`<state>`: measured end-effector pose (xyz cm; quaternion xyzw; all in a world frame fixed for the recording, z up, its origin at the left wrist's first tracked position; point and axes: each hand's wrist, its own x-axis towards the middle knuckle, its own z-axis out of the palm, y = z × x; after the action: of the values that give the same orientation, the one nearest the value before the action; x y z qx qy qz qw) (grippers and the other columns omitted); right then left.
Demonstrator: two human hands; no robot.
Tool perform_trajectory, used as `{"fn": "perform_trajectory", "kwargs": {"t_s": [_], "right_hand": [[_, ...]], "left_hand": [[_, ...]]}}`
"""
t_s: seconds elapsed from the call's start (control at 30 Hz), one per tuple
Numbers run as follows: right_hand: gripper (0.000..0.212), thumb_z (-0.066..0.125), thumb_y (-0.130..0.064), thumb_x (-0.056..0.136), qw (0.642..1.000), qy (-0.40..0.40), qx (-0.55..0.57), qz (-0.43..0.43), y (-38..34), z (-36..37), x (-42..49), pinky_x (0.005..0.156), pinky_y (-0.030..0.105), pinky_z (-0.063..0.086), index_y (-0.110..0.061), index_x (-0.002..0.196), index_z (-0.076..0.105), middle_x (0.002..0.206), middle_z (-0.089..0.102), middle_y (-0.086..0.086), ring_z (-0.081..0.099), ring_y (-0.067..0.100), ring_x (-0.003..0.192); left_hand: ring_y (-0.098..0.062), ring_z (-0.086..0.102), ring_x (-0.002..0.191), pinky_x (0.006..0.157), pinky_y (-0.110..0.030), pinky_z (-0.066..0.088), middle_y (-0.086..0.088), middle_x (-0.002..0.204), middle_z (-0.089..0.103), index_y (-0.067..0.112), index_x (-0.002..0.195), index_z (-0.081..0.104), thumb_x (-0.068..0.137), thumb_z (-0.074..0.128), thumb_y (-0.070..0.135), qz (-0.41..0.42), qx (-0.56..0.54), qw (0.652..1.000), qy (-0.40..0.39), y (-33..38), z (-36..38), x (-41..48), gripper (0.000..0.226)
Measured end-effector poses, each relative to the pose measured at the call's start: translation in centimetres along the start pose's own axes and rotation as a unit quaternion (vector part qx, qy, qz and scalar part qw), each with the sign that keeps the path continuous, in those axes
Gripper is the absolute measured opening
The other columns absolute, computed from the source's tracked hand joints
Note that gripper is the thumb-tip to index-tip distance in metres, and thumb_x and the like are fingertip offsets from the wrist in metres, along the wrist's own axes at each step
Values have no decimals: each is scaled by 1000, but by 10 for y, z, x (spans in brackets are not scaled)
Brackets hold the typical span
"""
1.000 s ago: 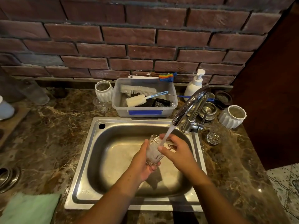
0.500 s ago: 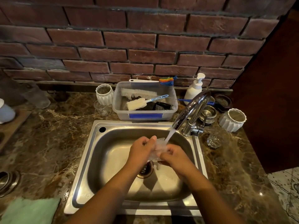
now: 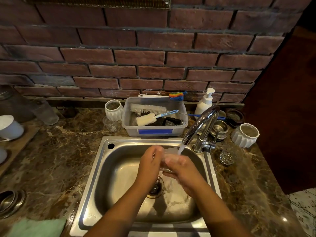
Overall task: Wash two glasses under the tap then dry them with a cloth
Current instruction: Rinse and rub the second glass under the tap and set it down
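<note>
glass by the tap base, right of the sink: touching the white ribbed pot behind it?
Apart. The head view shows bare marble countertop between the glass and the white ribbed pot.

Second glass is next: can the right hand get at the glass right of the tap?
Probably yes, once freed: the glass stands open on the counter, nothing around it, but the right hand now holds the glass being washed.
</note>
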<state>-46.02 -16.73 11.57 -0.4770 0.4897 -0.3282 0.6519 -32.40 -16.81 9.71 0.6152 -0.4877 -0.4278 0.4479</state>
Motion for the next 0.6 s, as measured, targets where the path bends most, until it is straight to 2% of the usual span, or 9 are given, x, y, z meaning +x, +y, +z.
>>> {"fn": "perform_trajectory", "kwargs": {"t_s": [0.07, 0.13, 0.2, 0.27, 0.3, 0.37, 0.43, 0.53, 0.6], "right_hand": [[24, 54, -13, 99, 982, -2, -169, -89, -4, 5, -3, 95, 39, 55, -17, 107, 76, 104, 77, 0, 71, 13, 101], [21, 56, -17, 98, 948, -8, -289, -130, -2, 6, -5, 91, 37, 56, -23, 106, 74, 103, 76, -4, 70, 9, 97], [21, 56, -27, 98, 871, -11, -462, -166, 2, 4, -6, 92, 37, 55, -30, 115, 68, 108, 73, -5, 68, 10, 99], [22, 56, -30, 97, 796, -20, -569, -204, 7, -1, -6, 97, 36, 50, -34, 117, 64, 113, 70, -7, 64, 12, 106], [20, 55, -31, 97, 790, -27, -576, -207, 9, -3, -6, 99, 36, 48, -35, 115, 65, 113, 70, -7, 64, 12, 106], [20, 55, -34, 96, 836, -22, -517, -184, 15, -5, -6, 95, 35, 50, -33, 109, 69, 106, 73, -8, 66, 9, 99], [21, 56, -33, 93, 908, -1, -401, -125, 23, -3, -4, 87, 36, 56, -28, 104, 73, 97, 76, -6, 68, 7, 91], [20, 58, -27, 96, 988, 54, -143, -34, 27, 4, 1, 90, 41, 58, -21, 100, 76, 96, 77, 1, 72, 17, 94], [23, 59, -28, 98, 990, 98, 75, 71, 23, 6, 5, 96, 46, 55, -14, 110, 73, 104, 78, 7, 72, 26, 103]], "left_hand": [[-24, 67, 89, 73, -28, 53, -6, 90, 71, 15, 96, 68, 104, 47, 30, -102, -87, 991, -5, 2, 6, 2, 27], [-28, 68, 91, 76, -37, 54, -11, 94, 74, 12, 101, 69, 103, 51, 35, -243, -211, 947, -5, 5, 7, 5, 29], [-26, 70, 86, 69, -37, 57, -14, 104, 75, 11, 111, 72, 99, 59, 38, -374, -320, 870, -35, 7, 4, 4, 33], [-25, 71, 83, 66, -35, 58, -15, 109, 76, 8, 118, 72, 94, 65, 41, -416, -346, 838, -77, 1, 2, 5, 41], [-24, 71, 81, 67, -34, 58, -15, 106, 77, 8, 119, 72, 93, 66, 42, -423, -342, 835, -88, -1, 3, 5, 44], [-22, 73, 74, 67, -34, 57, -13, 98, 77, 8, 118, 70, 95, 63, 43, -422, -336, 838, -88, -5, 7, 5, 43], [-25, 72, 82, 71, -36, 56, -14, 100, 76, 10, 117, 68, 98, 58, 41, -385, -306, 869, -55, -9, 15, 6, 39], [-27, 69, 90, 70, -36, 54, -14, 101, 72, 13, 108, 64, 103, 50, 34, -234, -196, 952, 7, -12, 25, 6, 26], [-21, 67, 90, 72, -32, 56, -8, 98, 68, 18, 99, 62, 102, 50, 27, -92, -80, 992, 35, -13, 28, 2, 15]]}}
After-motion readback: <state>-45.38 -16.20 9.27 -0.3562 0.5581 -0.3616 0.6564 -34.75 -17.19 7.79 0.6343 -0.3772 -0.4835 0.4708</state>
